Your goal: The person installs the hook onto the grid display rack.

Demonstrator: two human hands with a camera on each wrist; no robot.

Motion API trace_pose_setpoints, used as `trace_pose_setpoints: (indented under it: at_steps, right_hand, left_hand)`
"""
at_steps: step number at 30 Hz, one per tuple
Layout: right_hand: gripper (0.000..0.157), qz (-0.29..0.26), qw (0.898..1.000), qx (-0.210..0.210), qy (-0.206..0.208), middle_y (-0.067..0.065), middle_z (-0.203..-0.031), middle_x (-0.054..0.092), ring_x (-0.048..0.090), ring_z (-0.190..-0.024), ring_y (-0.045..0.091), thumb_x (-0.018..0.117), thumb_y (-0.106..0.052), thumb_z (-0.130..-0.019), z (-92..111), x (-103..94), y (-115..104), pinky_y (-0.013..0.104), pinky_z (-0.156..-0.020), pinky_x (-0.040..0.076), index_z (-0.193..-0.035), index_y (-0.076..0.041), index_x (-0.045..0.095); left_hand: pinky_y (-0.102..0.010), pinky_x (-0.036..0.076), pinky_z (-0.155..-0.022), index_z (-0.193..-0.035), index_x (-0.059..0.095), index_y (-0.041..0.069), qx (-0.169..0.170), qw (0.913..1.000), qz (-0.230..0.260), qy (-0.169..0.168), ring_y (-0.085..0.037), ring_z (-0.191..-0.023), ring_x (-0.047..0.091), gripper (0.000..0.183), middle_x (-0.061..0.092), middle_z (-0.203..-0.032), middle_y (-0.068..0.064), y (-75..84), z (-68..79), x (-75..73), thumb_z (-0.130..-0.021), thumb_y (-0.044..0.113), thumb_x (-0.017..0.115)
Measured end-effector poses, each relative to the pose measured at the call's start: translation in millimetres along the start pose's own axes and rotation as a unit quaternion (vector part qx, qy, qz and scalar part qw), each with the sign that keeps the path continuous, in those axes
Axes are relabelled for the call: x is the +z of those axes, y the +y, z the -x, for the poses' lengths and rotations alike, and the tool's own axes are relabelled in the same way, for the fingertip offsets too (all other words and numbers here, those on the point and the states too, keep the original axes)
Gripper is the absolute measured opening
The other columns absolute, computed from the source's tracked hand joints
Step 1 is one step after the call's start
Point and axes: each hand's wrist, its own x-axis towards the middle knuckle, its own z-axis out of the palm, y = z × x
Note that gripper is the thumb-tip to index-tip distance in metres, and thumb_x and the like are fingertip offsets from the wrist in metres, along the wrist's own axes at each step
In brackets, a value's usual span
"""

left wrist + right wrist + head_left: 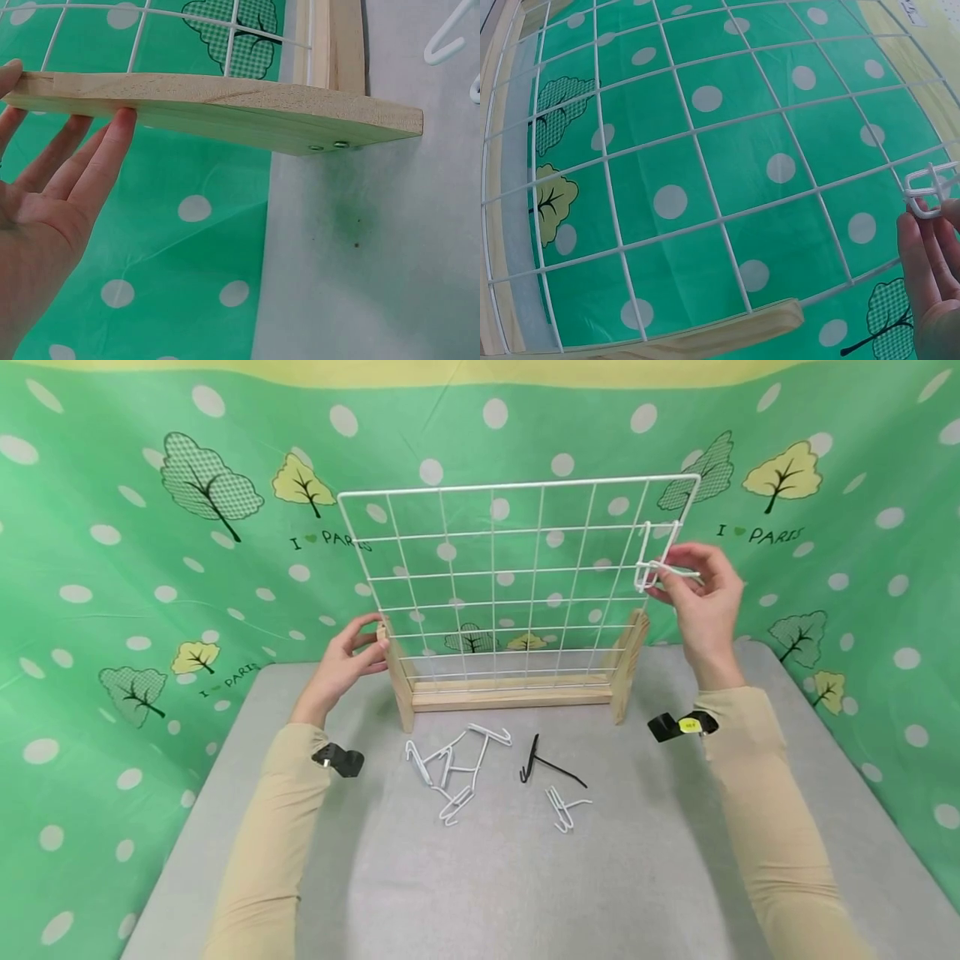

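A white wire grid panel point(517, 572) stands upright in a wooden stand point(517, 699). My left hand point(343, 667) holds the top of the stand's left upright point(225, 101), thumb on one side and fingertips on the other. At the grid's upper right, my right hand point(705, 597) pinches a white wire hook point(643, 578) between thumb and fingers. Its frame lies against the grid wires near the right edge, and its prong points toward the hand. In the right wrist view the same hook point(922, 196) shows at the right edge, partly covered by the thumb.
On the grey table point(465, 893), in front of the stand, lie several white wire hooks point(455, 806) in a loose group. A black hook point(534, 760) and another white hook point(559, 808) lie to their right. A green patterned cloth point(75, 635) hangs behind and at both sides.
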Motion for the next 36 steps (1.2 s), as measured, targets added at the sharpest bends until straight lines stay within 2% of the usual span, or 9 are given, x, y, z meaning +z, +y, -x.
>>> trace_pose_setpoints:
  at_steps: [8, 13, 20, 31, 36]
  right_hand:
    - [0.019, 0.000, 1.000, -0.005, 0.001, 0.016, -0.098, 0.062, 0.068, -0.082, 0.023, 0.065, 0.010, -0.087, 6.6, -2.6, 3.3, 0.028, -0.075, 0.058, -0.105, 0.005, 0.065]
    - [0.022, -0.013, 1.000, 0.002, 0.000, 0.018, -0.098, 0.064, 0.067, -0.078, 0.021, 0.065, 0.010, -0.087, 15.7, -5.1, 7.9, 0.027, -0.073, 0.059, -0.109, 0.005, 0.065]
    - [0.024, -0.014, 1.000, 0.015, -0.009, 0.016, -0.098, 0.066, 0.068, -0.076, 0.020, 0.062, 0.012, -0.088, 28.9, -11.8, 18.8, 0.027, -0.071, 0.059, -0.111, 0.005, 0.064]
    - [0.025, 0.005, 0.999, 0.030, -0.029, 0.014, -0.095, 0.066, 0.067, -0.074, 0.018, 0.061, 0.014, -0.088, 48.5, -21.0, 33.1, 0.027, -0.068, 0.060, -0.112, 0.007, 0.064]
    - [0.026, 0.020, 0.998, 0.037, -0.040, 0.013, -0.096, 0.066, 0.067, -0.075, 0.017, 0.061, 0.014, -0.088, 56.4, -21.4, 37.2, 0.026, -0.066, 0.060, -0.113, 0.008, 0.062]
  left_hand:
    - [-0.052, 0.049, -0.093, -0.146, 0.034, 0.003, -0.005, 1.0000, -0.003, 0.003, -0.043, -0.110, 0.056, 0.051, 0.043, -0.137, -0.033, 1.5, -0.5, 0.0, -0.100, 0.011, 0.054]
    - [-0.053, 0.048, -0.094, -0.146, 0.033, 0.002, -0.005, 1.0000, -0.002, -0.001, -0.043, -0.112, 0.055, 0.051, 0.042, -0.137, -0.032, 2.1, -0.6, 0.3, -0.100, 0.011, 0.054]
    - [-0.042, 0.053, -0.090, -0.147, 0.036, 0.010, -0.001, 0.9999, -0.007, 0.009, -0.036, -0.109, 0.059, 0.054, 0.045, -0.136, -0.028, -24.4, -12.2, -5.5, -0.099, 0.021, 0.057]
    - [-0.045, 0.052, -0.092, -0.148, 0.034, 0.009, -0.005, 1.0000, 0.002, 0.008, -0.043, -0.113, 0.054, 0.054, 0.044, -0.138, -0.029, -23.9, -10.6, -4.7, -0.100, 0.018, 0.056]
    - [-0.049, 0.050, -0.093, -0.147, 0.032, 0.004, -0.004, 1.0000, 0.008, 0.003, -0.047, -0.116, 0.051, 0.052, 0.042, -0.138, -0.032, -14.7, -6.6, -3.3, -0.100, 0.012, 0.054]
